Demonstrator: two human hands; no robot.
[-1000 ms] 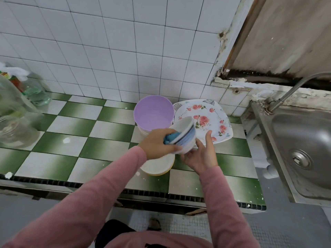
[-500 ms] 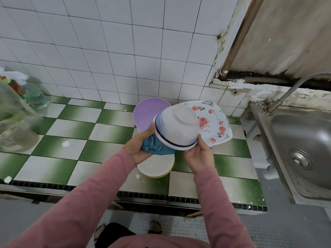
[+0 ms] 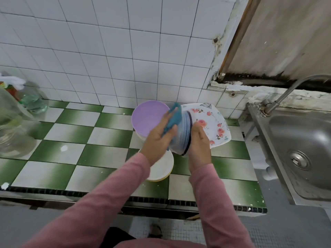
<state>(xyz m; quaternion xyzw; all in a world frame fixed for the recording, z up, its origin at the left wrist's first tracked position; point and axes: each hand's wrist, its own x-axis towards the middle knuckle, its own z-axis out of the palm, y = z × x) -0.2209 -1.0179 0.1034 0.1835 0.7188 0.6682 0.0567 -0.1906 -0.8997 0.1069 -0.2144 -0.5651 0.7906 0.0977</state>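
Bowl (image 3: 182, 137): white, dark blue rim. It is held on edge above the counter (image 3: 71, 154), clear of it, with the rim turned right and the base turned left. It sits between the two hands, in front of the plate and the purple dish.

Cloth (image 3: 173, 117): blue, folded, pressed flat against the bowl's outer wall. Its upper end sticks out past the fingertips.

Left hand (image 3: 157, 140): on the base side of the bowl. The cloth is pinched between thumb and fingers and laid against the bowl. The fingers are nearly straight and point up and away.

Right hand (image 3: 199, 145): on the rim side, gripping the bowl, with the thumb hooked over the dark rim. The other fingers are hidden behind the bowl.

Sleeves (image 3: 100, 203): pink, reaching to both wrists.

Purple dish (image 3: 148, 119): round, on a white tub at the back of the counter, just left of the bowl.

Plate (image 3: 213, 122): white with red flowers, squarish, leaning beside the purple dish, partly hidden by the bowl and right hand.

White dish (image 3: 161, 169): yellow edge, flat on the counter below the left wrist.

Counter: green and white checked tiles, flecked with white.

Wall (image 3: 125, 59): white tiles.

Sink (image 3: 304, 140): steel, right of the counter, with a drain in its floor and a tap (image 3: 290, 90) above it.

Bottle (image 3: 34, 102) and jar (image 3: 12, 133): clear, at the far left, well apart from the hands.
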